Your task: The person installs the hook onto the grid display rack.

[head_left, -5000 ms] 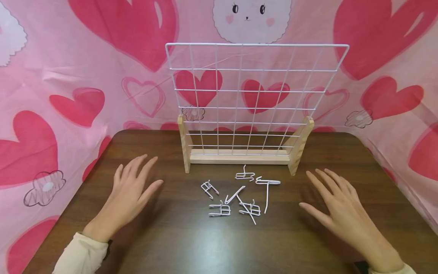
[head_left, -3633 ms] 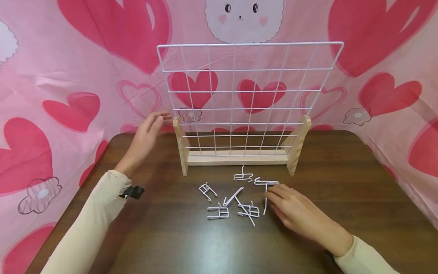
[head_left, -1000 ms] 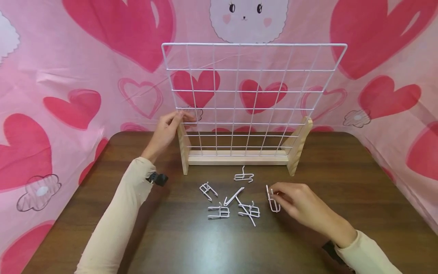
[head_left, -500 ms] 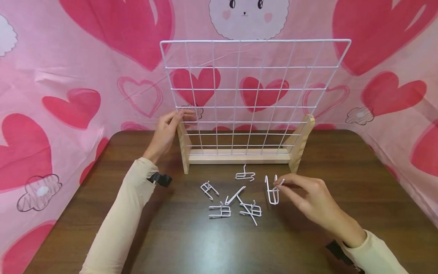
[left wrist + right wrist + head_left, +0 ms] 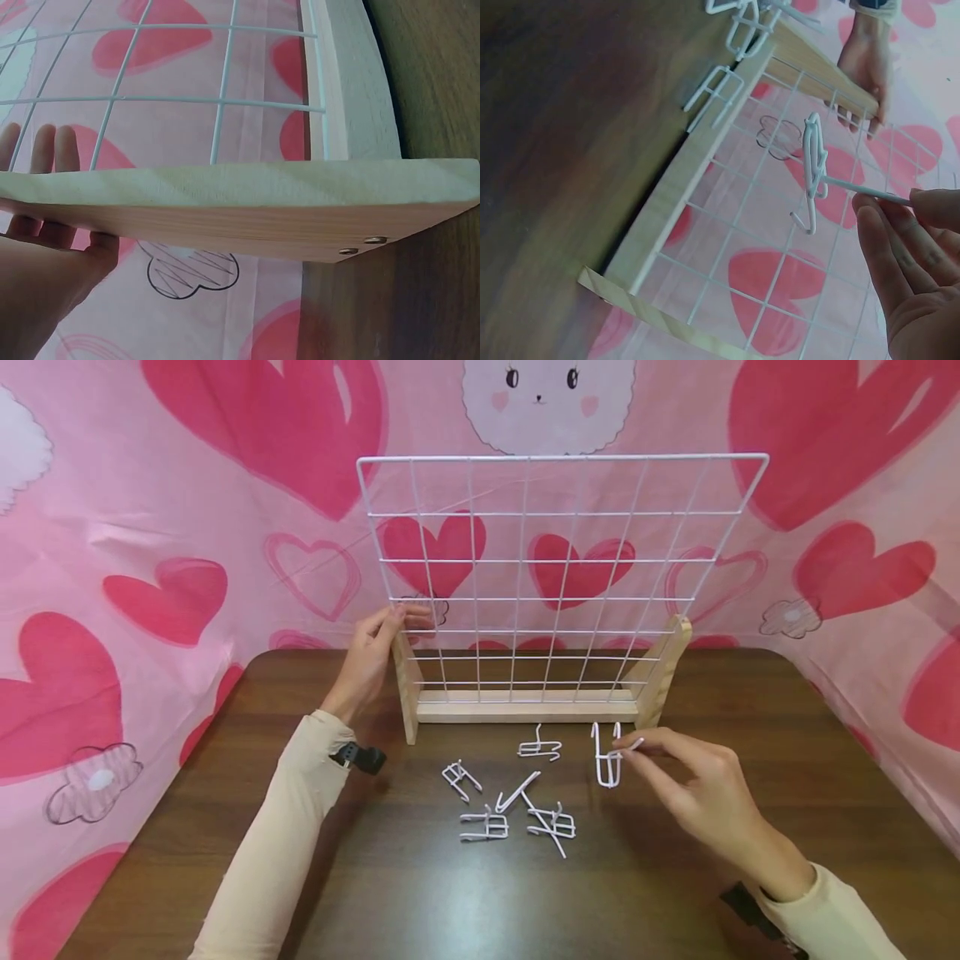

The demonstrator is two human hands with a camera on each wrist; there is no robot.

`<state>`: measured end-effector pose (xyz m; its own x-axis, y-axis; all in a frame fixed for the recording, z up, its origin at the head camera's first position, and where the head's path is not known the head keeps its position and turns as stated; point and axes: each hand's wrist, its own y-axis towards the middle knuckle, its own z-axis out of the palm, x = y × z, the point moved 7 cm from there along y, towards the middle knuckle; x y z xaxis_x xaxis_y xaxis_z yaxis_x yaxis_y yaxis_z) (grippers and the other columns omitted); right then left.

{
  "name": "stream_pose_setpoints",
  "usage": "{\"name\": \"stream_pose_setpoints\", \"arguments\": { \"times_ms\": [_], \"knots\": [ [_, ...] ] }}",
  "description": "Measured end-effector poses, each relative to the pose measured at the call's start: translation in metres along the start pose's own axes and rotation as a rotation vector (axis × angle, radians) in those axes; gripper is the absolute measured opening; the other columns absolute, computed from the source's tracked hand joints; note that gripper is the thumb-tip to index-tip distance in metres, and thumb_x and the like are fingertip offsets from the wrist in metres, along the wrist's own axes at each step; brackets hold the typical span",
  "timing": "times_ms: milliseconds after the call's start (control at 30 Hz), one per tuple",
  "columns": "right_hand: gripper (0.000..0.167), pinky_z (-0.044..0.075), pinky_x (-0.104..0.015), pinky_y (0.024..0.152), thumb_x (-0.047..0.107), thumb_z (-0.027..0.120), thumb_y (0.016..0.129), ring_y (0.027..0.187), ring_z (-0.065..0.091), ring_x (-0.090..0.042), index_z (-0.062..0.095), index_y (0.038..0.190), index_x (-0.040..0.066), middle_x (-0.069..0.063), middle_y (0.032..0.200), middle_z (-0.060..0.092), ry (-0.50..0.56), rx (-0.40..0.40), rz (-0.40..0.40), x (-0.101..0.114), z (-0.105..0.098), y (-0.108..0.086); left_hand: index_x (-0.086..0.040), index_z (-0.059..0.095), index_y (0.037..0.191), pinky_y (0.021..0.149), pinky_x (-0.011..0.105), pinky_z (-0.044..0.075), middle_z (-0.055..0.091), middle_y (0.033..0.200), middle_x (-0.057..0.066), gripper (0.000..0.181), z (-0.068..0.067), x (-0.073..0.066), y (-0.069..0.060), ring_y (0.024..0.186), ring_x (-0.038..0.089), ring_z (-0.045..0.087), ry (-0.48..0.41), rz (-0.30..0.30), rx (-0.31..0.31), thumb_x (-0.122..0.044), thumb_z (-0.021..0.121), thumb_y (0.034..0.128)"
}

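The right hand (image 5: 708, 789) pinches a white wire hook (image 5: 609, 757) above the worktop (image 5: 420, 877); the left hand (image 5: 366, 662) grips the wooden side support (image 5: 408, 693). It seems a carrying step, next requiring careful alignment with the grid panel (image 5: 518, 599).

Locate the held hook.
In the head view's right half, the white hook is pinched by the right hand, below and left of the right wooden upright.

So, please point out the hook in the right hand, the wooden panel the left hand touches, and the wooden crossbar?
Hook (image 5: 813, 172), right wrist view, on its wire frame.
Wooden panel (image 5: 277, 223), left wrist view, on its outer face.
Wooden crossbar (image 5: 525, 713), head view, on its front face.
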<state>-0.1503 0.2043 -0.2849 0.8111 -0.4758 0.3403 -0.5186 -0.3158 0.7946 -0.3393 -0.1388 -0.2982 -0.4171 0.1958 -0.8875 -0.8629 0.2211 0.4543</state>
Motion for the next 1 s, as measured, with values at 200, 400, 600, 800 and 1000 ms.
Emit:
{"name": "stream_pose_setpoints", "arguments": {
  "times_ms": [200,400,600,800,1000],
  "knots": [
    [0.012,0.049,-0.01,0.081,0.014,0.074,0.09,0.083,0.068,-0.003,0.075,0.094,0.002,-0.007,0.085,0.074,-0.021,-0.054,-0.007,0.003,-0.013,0.005,-0.001,0.067,0.118,0.105,0.059,0.041,0.066,0.113,0.026,0.035,0.002,0.002,-0.001,0.104,0.036,0.066,0.019,0.001,-0.008,-0.027,0.046,0.1069],
    [0.026,0.048,-0.009,0.082,0.025,0.071,0.094,0.082,0.066,-0.002,0.075,0.093,0.0,-0.01,0.084,0.074,-0.065,-0.106,-0.001,0.007,-0.025,0.012,-0.002,0.068,0.117,0.101,0.048,0.046,0.069,0.11,0.021,0.038,0.002,0.002,-0.001,0.105,0.038,0.065,0.056,0.011,-0.022,-0.029,0.044,0.1075],
    [0.013,0.048,-0.011,0.084,0.006,0.074,0.088,0.087,0.067,-0.001,0.074,0.094,-0.006,-0.015,0.086,0.074,-0.052,-0.157,-0.005,0.022,-0.031,0.022,-0.002,0.068,0.117,0.105,0.052,0.043,0.067,0.114,0.024,0.038,0.001,-0.001,-0.003,0.109,0.026,0.065,0.066,0.008,-0.041,-0.031,0.044,0.1071],
    [0.026,0.049,-0.012,0.081,0.016,0.073,0.091,0.086,0.067,-0.001,0.073,0.091,-0.009,-0.017,0.087,0.074,-0.034,-0.226,-0.014,0.027,-0.039,0.03,-0.001,0.068,0.116,0.102,0.05,0.045,0.066,0.112,0.027,0.038,0.001,-0.002,-0.003,0.11,0.041,0.062,0.057,0.022,-0.049,-0.03,0.045,0.107],
    [0.014,0.049,-0.013,0.08,-0.009,0.077,0.077,0.083,0.068,-0.004,0.074,0.09,-0.008,-0.016,0.087,0.075,-0.022,-0.27,0.0,0.017,-0.048,0.029,-0.002,0.068,0.117,0.102,0.048,0.046,0.068,0.112,0.024,0.038,0.002,0.0,-0.004,0.112,0.038,0.062,0.067,0.015,-0.044,-0.03,0.045,0.1071]
  ]
}}
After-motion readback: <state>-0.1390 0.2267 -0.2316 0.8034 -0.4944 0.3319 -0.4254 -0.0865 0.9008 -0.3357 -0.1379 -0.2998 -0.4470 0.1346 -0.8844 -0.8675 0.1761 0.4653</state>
